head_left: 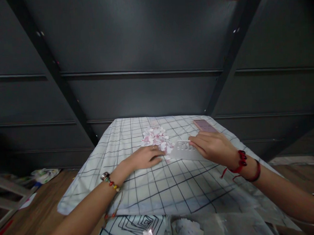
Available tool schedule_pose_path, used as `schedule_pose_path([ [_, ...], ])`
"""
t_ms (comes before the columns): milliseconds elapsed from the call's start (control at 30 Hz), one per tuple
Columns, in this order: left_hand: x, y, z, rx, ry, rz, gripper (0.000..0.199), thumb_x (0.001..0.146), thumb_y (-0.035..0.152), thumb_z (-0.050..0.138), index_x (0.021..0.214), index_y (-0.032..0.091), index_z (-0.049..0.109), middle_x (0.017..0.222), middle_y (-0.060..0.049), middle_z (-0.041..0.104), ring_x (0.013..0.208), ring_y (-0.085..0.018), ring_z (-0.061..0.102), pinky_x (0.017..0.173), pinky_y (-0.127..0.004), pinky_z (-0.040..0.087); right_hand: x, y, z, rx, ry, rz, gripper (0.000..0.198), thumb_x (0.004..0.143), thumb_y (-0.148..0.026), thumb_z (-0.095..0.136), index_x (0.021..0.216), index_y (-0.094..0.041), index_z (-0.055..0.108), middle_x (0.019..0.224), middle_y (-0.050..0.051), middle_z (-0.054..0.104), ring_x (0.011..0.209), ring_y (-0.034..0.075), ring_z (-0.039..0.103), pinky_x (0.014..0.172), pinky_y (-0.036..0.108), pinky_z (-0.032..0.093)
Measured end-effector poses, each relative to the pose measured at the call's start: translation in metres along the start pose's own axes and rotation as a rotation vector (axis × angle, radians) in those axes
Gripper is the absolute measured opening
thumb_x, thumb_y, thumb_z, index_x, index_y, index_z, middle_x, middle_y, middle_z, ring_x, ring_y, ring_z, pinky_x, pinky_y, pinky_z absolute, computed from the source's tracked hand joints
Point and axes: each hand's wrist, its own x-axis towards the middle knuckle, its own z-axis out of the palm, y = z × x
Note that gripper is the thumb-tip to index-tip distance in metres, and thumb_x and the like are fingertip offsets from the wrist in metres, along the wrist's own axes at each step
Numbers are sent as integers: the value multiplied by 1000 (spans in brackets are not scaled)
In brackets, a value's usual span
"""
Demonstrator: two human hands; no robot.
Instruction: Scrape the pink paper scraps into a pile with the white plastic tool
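A loose heap of small white and pink scraps (156, 136), like bits of paper or petals, lies on the checked tablecloth (173, 189). At its near edge rests my left hand (144, 157), fingers stretched out and apart over the closest scraps; it grips nothing that I can see. My right hand (212, 146) is closed around the right end of a flat white scraper (186, 152) with a row of cut-out holes. The scraper slants over the cloth, its left tip touching or almost touching the heap beside my left fingertips.
Behind my right hand lies a flat pink rectangular object (204, 125), resembling a phone. Below the near table edge are a greyish plastic container (224, 225) with a whitish piece inside and a line-patterned cloth (130, 226). A dark panelled wall (145, 97) stands beyond the table.
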Motion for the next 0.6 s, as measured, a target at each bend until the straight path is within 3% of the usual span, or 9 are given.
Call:
schedule_pose_path([
  [333,-7,-3,5,8,43,-18,23,90,24,43,106,18,58,98,-5,59,89,-17,57,80,-28,44,4,2,6,-56,14,42,28,88,-22,39,71,-16,60,58,2,57,58,13,49,54,26,32],
  [600,-13,-7,-1,-44,36,-47,22,82,22,54,103,17,58,99,-5,59,89,-19,57,82,-31,45,8,-5,-1,7,2,-31,29,89,-21,38,69,-16,59,56,0,54,57,12,48,54,26,31],
])
